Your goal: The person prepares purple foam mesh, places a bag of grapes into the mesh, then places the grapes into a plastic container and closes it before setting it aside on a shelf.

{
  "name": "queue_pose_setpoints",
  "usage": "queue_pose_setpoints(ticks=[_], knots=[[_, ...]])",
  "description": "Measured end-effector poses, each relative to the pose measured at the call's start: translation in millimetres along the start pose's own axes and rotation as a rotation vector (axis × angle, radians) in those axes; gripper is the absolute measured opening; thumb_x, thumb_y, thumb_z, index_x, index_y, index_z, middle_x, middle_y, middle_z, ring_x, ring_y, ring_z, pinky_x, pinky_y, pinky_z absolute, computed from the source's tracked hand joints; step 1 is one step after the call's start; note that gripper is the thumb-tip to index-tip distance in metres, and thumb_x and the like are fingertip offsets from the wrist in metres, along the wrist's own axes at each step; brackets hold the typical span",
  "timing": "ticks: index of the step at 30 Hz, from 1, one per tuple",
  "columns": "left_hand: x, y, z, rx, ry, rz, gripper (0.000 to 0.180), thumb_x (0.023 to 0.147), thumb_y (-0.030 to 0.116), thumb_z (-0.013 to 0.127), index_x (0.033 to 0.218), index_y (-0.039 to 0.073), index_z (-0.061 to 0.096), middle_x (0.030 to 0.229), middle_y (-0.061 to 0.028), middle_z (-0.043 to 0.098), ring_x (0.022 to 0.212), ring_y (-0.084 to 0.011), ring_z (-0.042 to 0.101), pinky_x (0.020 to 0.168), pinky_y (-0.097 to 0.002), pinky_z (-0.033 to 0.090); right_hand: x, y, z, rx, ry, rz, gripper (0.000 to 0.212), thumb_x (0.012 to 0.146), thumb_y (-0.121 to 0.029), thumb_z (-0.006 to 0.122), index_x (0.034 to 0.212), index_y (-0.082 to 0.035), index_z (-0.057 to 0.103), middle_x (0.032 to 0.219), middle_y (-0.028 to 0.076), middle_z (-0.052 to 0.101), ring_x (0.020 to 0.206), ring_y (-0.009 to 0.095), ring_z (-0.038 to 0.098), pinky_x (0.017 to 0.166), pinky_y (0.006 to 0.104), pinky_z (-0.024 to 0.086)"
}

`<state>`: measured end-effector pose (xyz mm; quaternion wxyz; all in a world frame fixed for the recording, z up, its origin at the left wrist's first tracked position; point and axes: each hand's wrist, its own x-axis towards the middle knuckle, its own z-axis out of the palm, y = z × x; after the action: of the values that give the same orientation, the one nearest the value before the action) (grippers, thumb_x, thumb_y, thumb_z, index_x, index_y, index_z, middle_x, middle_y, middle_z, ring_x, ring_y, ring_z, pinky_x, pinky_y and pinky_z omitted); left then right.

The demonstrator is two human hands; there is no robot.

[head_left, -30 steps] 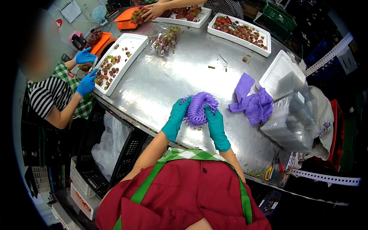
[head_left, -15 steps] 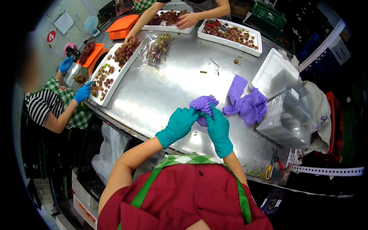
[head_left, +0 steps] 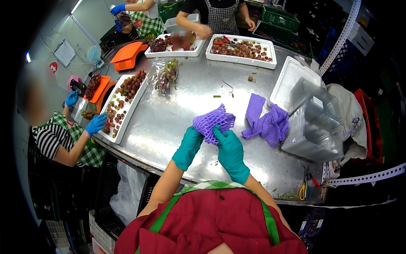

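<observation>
Over the metal table I hold a purple foam net sleeve (head_left: pixel 214 122), its mesh spread wide. My left hand (head_left: pixel 189 147), in a teal glove, grips its left side, with the fingers partly hidden behind or inside the mesh. My right hand (head_left: pixel 231 153), gloved the same, pinches the lower right edge between thumb and fingers. More purple foam net sleeves (head_left: pixel 270 120) lie flattened in a loose pile on the table, to the right of my hands. Beside that pile stand stacked clear plastic boxes (head_left: pixel 315 127).
White trays of loose grapes (head_left: pixel 243 51) line the far side; another grape tray (head_left: pixel 120 106) stands left, beside a co-worker's blue-gloved hand (head_left: pixel 96 123). Bagged grapes (head_left: pixel 165 78) lie near it. Yellow-handled scissors (head_left: pixel 304 190) rest at the right front edge. An orange scale (head_left: pixel 129 55) stands far left.
The bunched net sleeve has been opened out into a wide mesh. My left hand has moved under its left side. At the far tray a co-worker has drawn back an arm.
</observation>
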<state>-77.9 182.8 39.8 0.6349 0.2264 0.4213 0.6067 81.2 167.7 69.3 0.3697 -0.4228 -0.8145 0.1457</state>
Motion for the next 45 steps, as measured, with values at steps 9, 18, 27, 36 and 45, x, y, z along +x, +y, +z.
queue_pose_setpoints(ticks=[9, 18, 27, 36, 45], knots=[[4, 5, -4, -0.386, -0.240, -0.140, 0.040, 0.094, 0.022, 0.033, 0.123, -0.006, 0.039, 0.118, -0.0194, 0.051, 0.104, -0.0268, 0.055, 0.091, -0.0370, 0.047, 9, -4, -2, 0.391, 0.041, 0.075, 0.061, 0.070, -0.022, 0.072, 0.124, -0.007, 0.045, 0.099, 0.013, 0.050, 0.089, 0.027, 0.054, 0.077, 0.0343, 0.045], [-9, -2, 5, -0.179, -0.200, -0.235, 0.038, 0.094, 0.019, 0.034, 0.124, -0.003, 0.039, 0.121, -0.0146, 0.048, 0.108, -0.0231, 0.051, 0.095, -0.0377, 0.041, 19, 38, 18, 0.563, 0.376, 0.615, 0.057, 0.079, -0.028, 0.067, 0.123, -0.003, 0.043, 0.109, 0.011, 0.049, 0.094, 0.017, 0.051, 0.082, 0.0294, 0.043], [-16, 12, 6, 0.161, -0.382, -0.225, 0.052, 0.092, 0.036, 0.039, 0.131, 0.004, 0.033, 0.128, -0.0124, 0.043, 0.113, -0.0238, 0.047, 0.098, -0.0396, 0.038, 51, 41, -12, 0.424, 0.286, 0.464, 0.020, 0.083, -0.023, 0.061, 0.097, -0.009, 0.065, 0.082, 0.007, 0.063, 0.070, 0.014, 0.059, 0.064, 0.0253, 0.046], [-13, 19, 6, -0.139, -0.421, -0.249, 0.067, 0.089, 0.051, 0.034, 0.136, 0.004, 0.025, 0.136, -0.0171, 0.033, 0.122, -0.0322, 0.038, 0.099, -0.0495, 0.034, 32, 46, 2, 0.919, 0.335, 0.527, 0.029, 0.089, -0.022, 0.052, 0.115, -0.008, 0.055, 0.086, -0.001, 0.056, 0.071, 0.007, 0.051, 0.064, 0.0197, 0.043], [-6, 5, 0, -0.391, -0.365, -0.243, 0.061, 0.092, 0.048, 0.023, 0.137, 0.006, 0.024, 0.137, -0.0161, 0.031, 0.123, -0.0342, 0.037, 0.097, -0.0574, 0.032, 4, 41, 4, 0.737, 0.103, 0.657, 0.026, 0.077, -0.021, 0.069, 0.096, -0.005, 0.058, 0.077, 0.001, 0.060, 0.069, 0.008, 0.054, 0.064, 0.0223, 0.044]])
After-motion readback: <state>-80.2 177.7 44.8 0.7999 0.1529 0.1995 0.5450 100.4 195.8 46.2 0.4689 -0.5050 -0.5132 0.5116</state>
